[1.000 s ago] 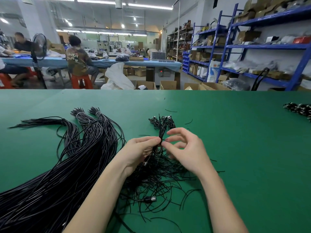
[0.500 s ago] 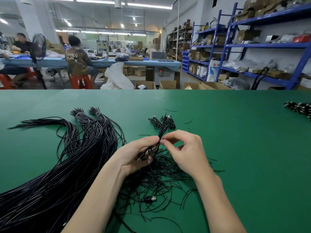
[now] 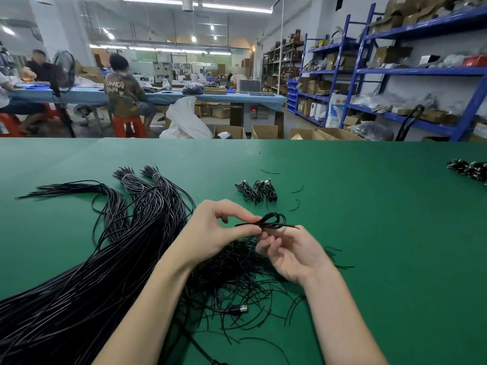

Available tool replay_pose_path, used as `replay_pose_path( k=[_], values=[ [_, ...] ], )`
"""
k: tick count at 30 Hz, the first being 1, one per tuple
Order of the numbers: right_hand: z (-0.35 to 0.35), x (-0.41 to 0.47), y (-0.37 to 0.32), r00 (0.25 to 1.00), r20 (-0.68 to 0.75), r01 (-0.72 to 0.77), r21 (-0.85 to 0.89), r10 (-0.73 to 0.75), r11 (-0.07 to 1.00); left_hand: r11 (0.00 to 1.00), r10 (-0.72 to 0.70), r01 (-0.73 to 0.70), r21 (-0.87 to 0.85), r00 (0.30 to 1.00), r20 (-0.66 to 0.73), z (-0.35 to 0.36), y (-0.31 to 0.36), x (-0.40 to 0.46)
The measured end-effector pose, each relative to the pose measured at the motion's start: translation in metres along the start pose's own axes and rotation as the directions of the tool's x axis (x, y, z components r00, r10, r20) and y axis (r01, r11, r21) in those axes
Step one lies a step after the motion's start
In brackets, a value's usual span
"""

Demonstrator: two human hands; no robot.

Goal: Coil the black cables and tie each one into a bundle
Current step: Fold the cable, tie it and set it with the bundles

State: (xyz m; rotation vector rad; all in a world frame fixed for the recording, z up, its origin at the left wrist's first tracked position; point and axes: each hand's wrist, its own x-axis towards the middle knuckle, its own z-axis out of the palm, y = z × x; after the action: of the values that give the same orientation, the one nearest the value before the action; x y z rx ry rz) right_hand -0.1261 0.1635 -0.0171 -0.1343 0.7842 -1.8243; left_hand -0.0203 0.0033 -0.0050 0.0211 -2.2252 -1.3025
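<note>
Coil: small black coil point(image 3: 272, 222) held above the surface point(image 3: 369, 233), between both hands, in front of the loose ties point(image 3: 237, 270).
Long axis: runs left-right; loop end bulges up and to the right, thin tie ends stick out on both sides.
Left hand point(image 3: 210, 233): left of the coil, touching it; nearer to its waist.
Left fingers point(image 3: 247, 216): thumb and forefinger pressed together, pinching the coil at the middle; the others loosely curled.
Right hand point(image 3: 292, 255): just below and right of the coil, palm up.
Right fingers point(image 3: 266, 237): curled up to the tie end under the coil; whether they pinch it I cannot tell.
Next, as I judge: twist the tie shut, the left hand steadying.
Done bundles point(image 3: 257, 192): farther back on the surface, apart from the hands.
Uncoiled cables point(image 3: 105, 259): big sheaf to the left.
</note>
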Motion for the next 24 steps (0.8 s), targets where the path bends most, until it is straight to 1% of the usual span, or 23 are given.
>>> replay_pose_path(
  k=[1,2,3,4,5,6,7,9,10,11,12,14,16,19,21,22,23,24],
  values=[
    [0.000,0.000,0.001,0.999,0.039,-0.039,0.052,0.037,0.998,0.999,0.023,-0.024,0.038,1.000,0.012,-0.003,0.001,0.001],
    [0.000,0.000,0.003,0.998,0.057,-0.041,0.043,0.038,0.998,0.999,0.012,-0.012,0.053,1.000,0.014,-0.005,0.001,0.002],
    [0.002,0.001,0.003,0.999,0.047,-0.009,-0.029,0.011,1.000,0.999,-0.033,0.033,0.043,0.999,-0.003,-0.005,0.001,0.002],
    [0.004,0.003,0.004,0.998,0.015,0.057,-0.161,-0.056,0.985,0.995,-0.100,0.100,0.000,0.994,-0.035,-0.004,0.000,0.002],
    [0.006,0.005,0.004,0.988,-0.020,0.139,-0.330,-0.154,0.934,0.983,-0.178,0.173,-0.065,0.981,-0.074,-0.001,-0.002,0.003],
    [0.006,0.007,0.004,0.963,-0.042,0.212,-0.497,-0.267,0.841,0.960,-0.259,0.243,-0.136,0.959,-0.113,0.003,-0.004,0.002],
    [0.006,0.007,0.003,0.925,-0.037,0.270,-0.634,-0.377,0.725,0.930,-0.337,0.305,-0.206,0.931,-0.143,0.007,-0.006,0.002],
    [0.006,0.005,0.002,0.833,0.048,0.356,-0.810,-0.552,0.466,0.864,-0.459,0.397,-0.310,0.874,-0.159,0.013,-0.008,0.001],
    [0.005,0.005,0.002,0.784,0.103,0.367,-0.873,-0.612,0.322,0.842,-0.491,0.423,-0.335,0.858,-0.152,0.014,-0.009,0.001],
    [0.004,0.005,0.002,0.742,0.152,0.352,-0.917,-0.653,0.186,0.830,-0.506,0.437,-0.347,0.851,-0.138,0.014,-0.010,0.001],
    [0.003,0.005,0.003,0.705,0.191,0.332,-0.940,-0.683,0.080,0.824,-0.512,0.445,-0.351,0.851,-0.122,0.014,-0.010,0.001],
    [0.002,0.008,0.004,0.633,0.263,0.312,-0.948,-0.728,-0.071,0.821,-0.511,0.452,-0.350,0.854,-0.096,0.015,-0.009,0.001],
    [0.001,0.009,0.005,0.573,0.323,0.306,-0.937,-0.753,-0.168,0.812,-0.507,0.443,-0.381,0.858,-0.081,0.017,-0.008,0.001],
    [0.000,0.010,0.007,0.523,0.368,0.327,-0.920,-0.769,-0.217,0.791,-0.514,0.444,-0.422,0.856,-0.062,0.020,-0.011,0.003],
    [0.003,0.011,0.010,0.506,0.347,0.335,-0.923,-0.790,-0.191,0.786,-0.515,0.442,-0.431,0.855,-0.063,0.023,-0.013,0.003],
    [0.004,0.013,0.011,0.508,0.307,0.328,-0.933,-0.805,-0.149,0.800,-0.501,0.424,-0.425,0.861,-0.083,0.025,-0.015,0.003],
    [0.007,0.014,0.013,0.527,0.233,0.314,-0.947,-0.817,-0.068,0.824,-0.472,0.390,-0.411,0.874,-0.118,0.028,-0.016,0.002],
    [0.009,0.015,0.014,0.562,0.121,0.304,-0.950,-0.818,0.068,0.852,-0.429,0.342,-0.395,0.890,-0.155,0.031,-0.016,0.002]
  ],
)
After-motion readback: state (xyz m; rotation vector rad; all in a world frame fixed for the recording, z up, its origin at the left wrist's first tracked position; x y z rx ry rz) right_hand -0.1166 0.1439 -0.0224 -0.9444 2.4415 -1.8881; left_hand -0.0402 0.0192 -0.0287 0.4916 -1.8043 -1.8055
